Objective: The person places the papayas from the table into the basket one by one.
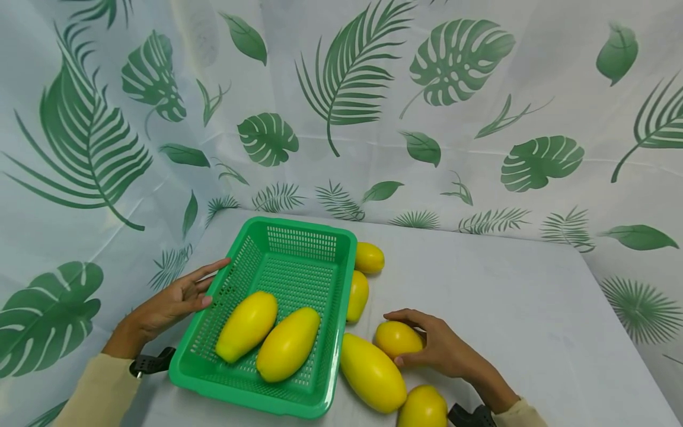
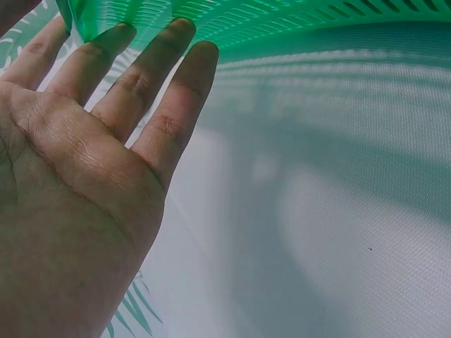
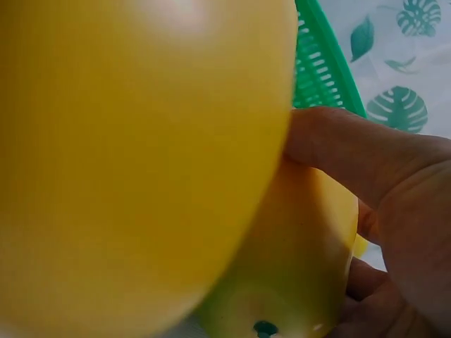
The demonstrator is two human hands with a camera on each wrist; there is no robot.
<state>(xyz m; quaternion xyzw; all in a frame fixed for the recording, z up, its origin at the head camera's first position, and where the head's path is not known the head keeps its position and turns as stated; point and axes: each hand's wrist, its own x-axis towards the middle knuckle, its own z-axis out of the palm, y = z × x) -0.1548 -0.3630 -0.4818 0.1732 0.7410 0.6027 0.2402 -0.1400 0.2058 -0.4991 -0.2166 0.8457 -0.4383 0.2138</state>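
Note:
A green plastic basket (image 1: 299,261) has two large yellow papayas inside, a left papaya (image 1: 246,326) and a right papaya (image 1: 288,345). My left hand (image 1: 169,305) is at the basket's left rim, its fingers mostly straight; in the left wrist view the fingertips (image 2: 184,29) reach the basket's wall (image 2: 282,21). My right hand (image 1: 440,344) grips a yellow mango (image 1: 397,339) on the table, thumb on the near side and fingers over the far side. In the right wrist view the held mango (image 3: 296,267) shows a dark stem spot, partly behind a big yellow fruit (image 3: 141,155).
Right of the basket, a long papaya (image 1: 373,373) lies beside the held mango. Another mango (image 1: 424,409) is near the front edge. Two more yellow fruits, a far one (image 1: 370,258) and a nearer one (image 1: 357,296), sit against the basket's right side. Leaf-patterned cloth (image 1: 341,160) hangs behind the white table (image 1: 507,296).

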